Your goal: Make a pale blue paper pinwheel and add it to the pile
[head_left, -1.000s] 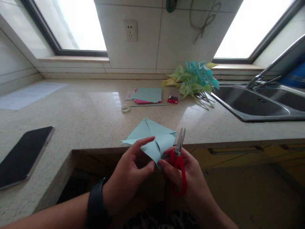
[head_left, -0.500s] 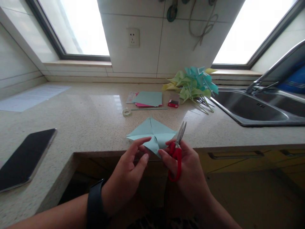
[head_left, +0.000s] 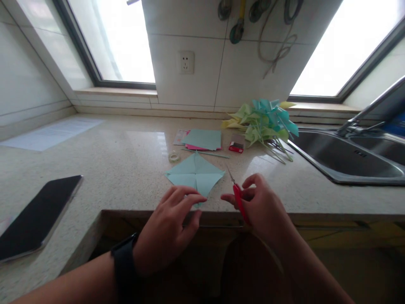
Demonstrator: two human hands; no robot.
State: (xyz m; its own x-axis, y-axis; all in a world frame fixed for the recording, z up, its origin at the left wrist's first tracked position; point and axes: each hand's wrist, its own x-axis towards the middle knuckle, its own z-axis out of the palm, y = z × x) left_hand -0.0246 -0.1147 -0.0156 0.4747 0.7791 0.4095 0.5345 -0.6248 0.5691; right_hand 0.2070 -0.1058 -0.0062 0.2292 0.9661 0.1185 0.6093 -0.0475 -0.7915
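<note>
White wall tiles (head_left: pixel 190 90) are framed by two bright windows (head_left: pixel 123 38) behind a speckled bench (head_left: pixel 133 169). Near the front edge of the bench, a light-blue paper (head_left: pixel 194 166) is laid flat, its flaps folded in to meet at the centre. Its near corner is partly covered by the left hand (head_left: pixel 166 230), whose thumb and index finger are held apart; how firmly the corner is touched cannot be told. Red-handled scissors (head_left: pixel 239 202) are gripped in the right hand (head_left: pixel 264 211), blades pointed away, thumb and forefinger spread. Beyond the paper are placed a tape roll (head_left: pixel 174 161), a thin stick (head_left: pixel 210 154) and stacked coloured sheets (head_left: pixel 204 138). To their right a small red box (head_left: pixel 236 146) is set; its contents cannot be made out. Paper pinwheels (head_left: pixel 272 116) are heaped beside a two-basin metal sink (head_left: pixel 351 183), which is fitted with a faucet (head_left: pixel 351 124). At far left, a dark flat device (head_left: pixel 39 217) and a white sheet (head_left: pixel 57 134) are laid.
</note>
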